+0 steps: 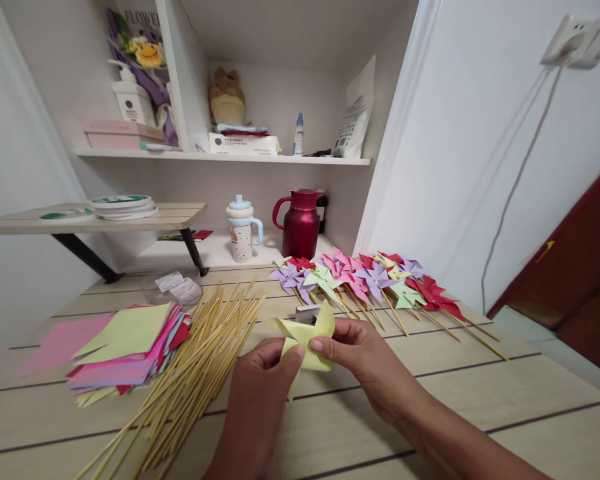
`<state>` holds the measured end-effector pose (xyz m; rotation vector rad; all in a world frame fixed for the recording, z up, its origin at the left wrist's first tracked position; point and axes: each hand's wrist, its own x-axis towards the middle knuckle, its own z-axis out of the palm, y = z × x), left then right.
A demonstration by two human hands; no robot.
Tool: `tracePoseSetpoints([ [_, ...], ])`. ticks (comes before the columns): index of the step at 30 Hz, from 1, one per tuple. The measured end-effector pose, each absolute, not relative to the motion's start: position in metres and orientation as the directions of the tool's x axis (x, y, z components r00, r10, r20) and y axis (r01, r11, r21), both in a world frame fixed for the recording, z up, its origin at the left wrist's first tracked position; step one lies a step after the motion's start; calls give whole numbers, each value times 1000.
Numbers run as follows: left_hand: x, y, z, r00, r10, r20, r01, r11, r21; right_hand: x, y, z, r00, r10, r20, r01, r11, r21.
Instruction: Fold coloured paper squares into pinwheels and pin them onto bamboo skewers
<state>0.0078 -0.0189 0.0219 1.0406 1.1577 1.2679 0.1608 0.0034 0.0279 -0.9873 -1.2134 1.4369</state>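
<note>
Both hands pinch a pale yellow folded paper pinwheel head (307, 340) just above the light wooden bench (480, 400): the left hand (260, 380) presses thumb and forefinger together on its lower left flap, and the right hand (360, 353) closes its grip on the right side. Just left lies a loose bundle of thin bamboo sticks (195, 380), running toward the near edge. Beyond it sits a stack of coloured paper squares (125, 350). Behind the hands, finished paper pinwheels on sticks (370, 280) fan out by the white wall. The bench right of the hands is bare.
</note>
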Motion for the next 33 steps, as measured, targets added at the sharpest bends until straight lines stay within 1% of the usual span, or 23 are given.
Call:
tracePoseSetpoints([
  [8, 7, -20, 24, -20, 996, -86, -152, 82, 985, 161, 4, 27, -189, 982, 9, -162, -23, -986],
  [15, 9, -22, 29, -41, 995, -90, -106, 85, 991, 158, 2, 28, -240, 970, 30, -169, -11, -986],
  [20, 10, -23, 27, -5, 993, -116, -60, 116, 991, 158, 2, 28, -238, 971, 21, -157, -17, -987],
  [25, 10, -23, 27, -10, 993, -122, -52, 121, 991, 161, 4, 23, -227, 973, 38, -93, 17, -996],
  [33, 12, -25, 31, -57, 993, -100, -14, 99, 995, 160, 0, 28, -198, 971, 131, 85, 150, -985],
])
